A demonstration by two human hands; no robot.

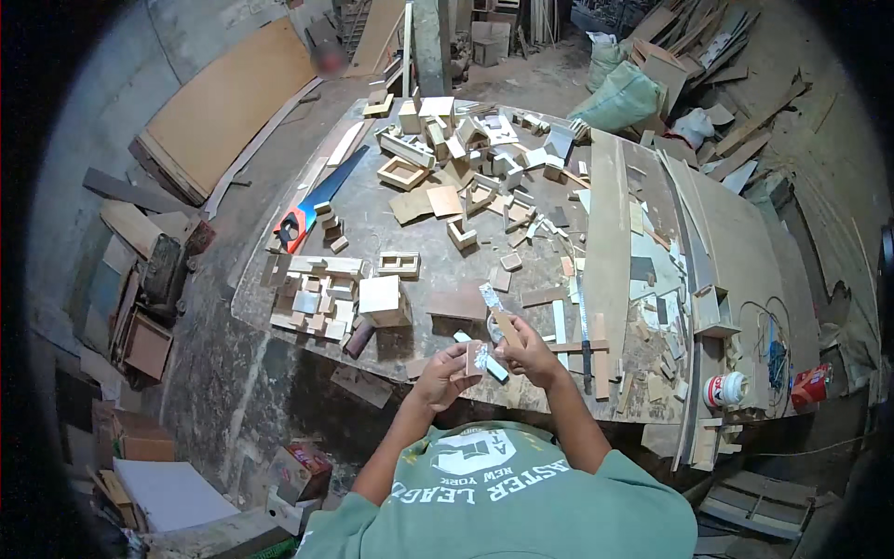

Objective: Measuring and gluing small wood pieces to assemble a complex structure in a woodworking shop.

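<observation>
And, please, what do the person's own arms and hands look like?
The left hand and right hand are bare and ungloved. The green shirt has white print on its front, and short sleeves that leave the forearms bare.

Light falls mostly on the tabletop [447, 265], seemingly from above, its source out of view. The pale top of a squarish box [380, 293] near the left edge is close to washed out, while its near side sits in shade. Deep shadow lies under the near edge, and the surrounding floor [209, 349] is dim. The hands [529, 354] look fairly clear. Beyond the far left corner, a reddish patch [328, 59] is blurred. Fisheye distortion bows the tabletop's edges, and the picture's corners fade to black.
</observation>
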